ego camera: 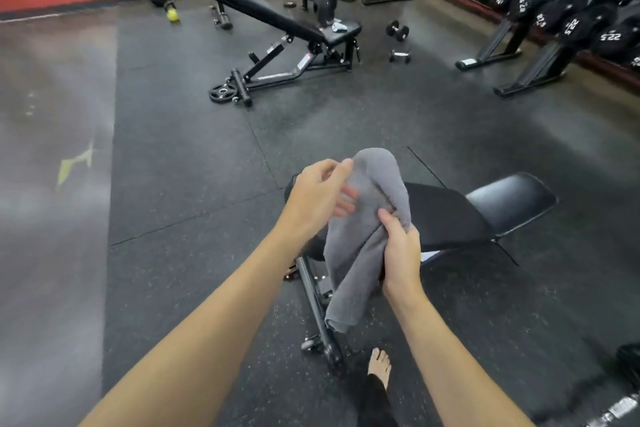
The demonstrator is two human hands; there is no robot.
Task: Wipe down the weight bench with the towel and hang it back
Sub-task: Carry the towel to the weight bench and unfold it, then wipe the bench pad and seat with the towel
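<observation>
Towel hangs bunched between both hands above the near end of the weight bench, whose pad runs away rightward, the right hand closed on a fold and nearer it, the left hand loosely pinching the top.

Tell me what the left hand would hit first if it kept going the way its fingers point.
Most likely the grey towel: the left hand reaches rightward, its fingertips already at the fold. Behind that lies the weight bench, though depth is hard to judge.
</observation>
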